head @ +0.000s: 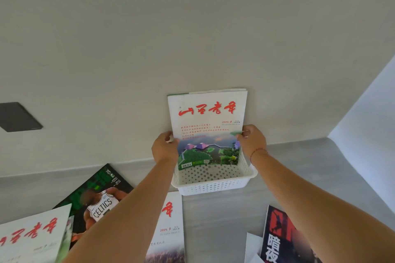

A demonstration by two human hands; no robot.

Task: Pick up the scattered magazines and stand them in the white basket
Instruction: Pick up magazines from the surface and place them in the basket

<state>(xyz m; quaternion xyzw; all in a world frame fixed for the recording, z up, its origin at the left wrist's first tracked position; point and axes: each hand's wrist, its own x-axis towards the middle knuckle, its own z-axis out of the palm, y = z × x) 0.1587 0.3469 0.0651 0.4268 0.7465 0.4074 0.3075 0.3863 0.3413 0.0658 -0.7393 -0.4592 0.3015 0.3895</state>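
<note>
Pinching white magazine by its side edges with left hand and right hand, thumbs on cover, upright with bottom edge inside white basket on grey bench. Red brush title, "2025 8". Flat nearby: "CELTICS" jersey cover, "2025 9" issue half hidden by forearm, black "暗夜" cover cut off below

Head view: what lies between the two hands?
In the head view, the white red-titled magazine, upright in the white basket; left hand and right hand grip its side edges.
</note>
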